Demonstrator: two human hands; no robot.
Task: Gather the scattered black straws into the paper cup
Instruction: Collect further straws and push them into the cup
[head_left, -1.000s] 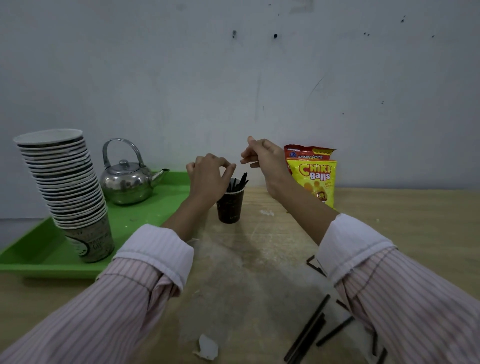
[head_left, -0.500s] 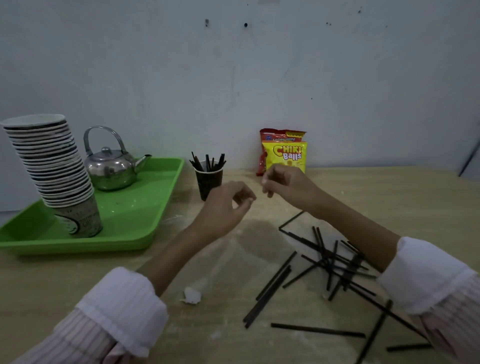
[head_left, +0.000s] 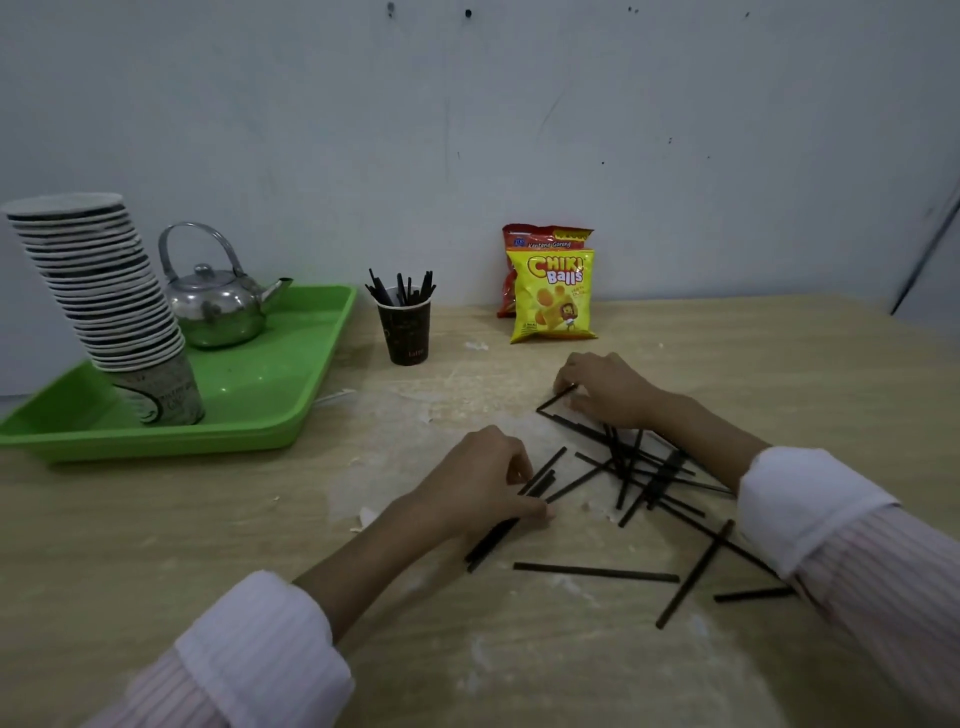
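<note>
Black straws (head_left: 595, 571) scattered, left hand (head_left: 480, 486) fingers (head_left: 519, 467) pinching a pair, right hand (head_left: 610, 389) fingers (head_left: 565, 375) gripping one

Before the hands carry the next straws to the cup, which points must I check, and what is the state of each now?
1. The paper cup stands upright: ok.
2. Room left in it: cannot tell, with the straws inside.
3. The left hand grips a pair of straws: ok, thumb and fingers curl round them.
4. The right hand grips the far straw: cannot tell; the straw lies on the table.
5. Way to the cup free: ok.
</note>
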